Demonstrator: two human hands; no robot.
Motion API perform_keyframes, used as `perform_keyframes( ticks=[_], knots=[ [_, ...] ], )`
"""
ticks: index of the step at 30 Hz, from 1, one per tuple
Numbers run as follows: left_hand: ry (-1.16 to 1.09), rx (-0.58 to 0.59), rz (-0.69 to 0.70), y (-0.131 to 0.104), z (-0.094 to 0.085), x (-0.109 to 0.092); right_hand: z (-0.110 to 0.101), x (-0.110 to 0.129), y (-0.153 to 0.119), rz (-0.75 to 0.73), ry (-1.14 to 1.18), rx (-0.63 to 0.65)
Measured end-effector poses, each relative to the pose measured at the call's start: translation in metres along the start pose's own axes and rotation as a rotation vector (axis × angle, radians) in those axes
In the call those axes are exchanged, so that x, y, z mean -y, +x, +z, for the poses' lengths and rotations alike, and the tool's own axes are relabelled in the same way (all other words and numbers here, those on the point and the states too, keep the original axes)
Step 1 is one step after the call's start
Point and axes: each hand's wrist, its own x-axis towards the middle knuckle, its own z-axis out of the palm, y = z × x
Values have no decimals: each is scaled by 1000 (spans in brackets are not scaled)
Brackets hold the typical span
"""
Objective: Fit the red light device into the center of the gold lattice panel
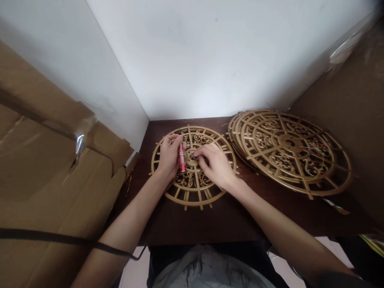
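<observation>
A round gold openwork frame (201, 203) with spokes and scrollwork lies flat on the dark wooden table in front of me. My left hand (170, 154) is over its left part, fingers closed round a slim red cylinder (182, 162) with a pale band, perhaps a battery or a small tube. Across from it, my right hand (214, 162) has thumb and forefinger curled together at the frame's hub (192, 157). Thin wire-like strands show there, but what the right fingertips pinch is too small to make out.
To the right, several similar gold frames (309, 188) are stacked, with thin yellowish wires on top. Cardboard boxes (60, 192) stand at the left, and a brown panel (354, 104) at the right. A white wall (210, 60) rises behind the table (204, 230). A black cord (60, 238) crosses my left forearm.
</observation>
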Motion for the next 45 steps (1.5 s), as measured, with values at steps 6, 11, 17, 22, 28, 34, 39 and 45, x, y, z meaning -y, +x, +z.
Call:
perform_keyframes(
  ticks=[6, 11, 17, 22, 28, 34, 39, 45],
  knots=[
    [-7, 22, 2, 0, -1, 1, 5, -2, -1, 10, -89, 82],
    [11, 19, -4, 0, -1, 0, 3, -1, 1, 45, 4, 78],
    [18, 13, -11, 0, 0, -1, -2, 0, 6, 89, 273, 74],
    [44, 16, -19, -1, 0, -2, -1, 0, 6, 201, 457, 70],
    [63, 43, -22, -1, 0, -3, -1, 2, 6, 280, 605, 10],
    [142, 126, -56, -3, 0, -7, 0, 1, 7, 307, 691, -26],
    [153, 240, -51, -5, 1, -7, -1, 2, 7, 333, 659, -81],
    [158, 352, -45, -7, -1, -6, -2, 1, 7, 346, 653, -137]
  ],
)
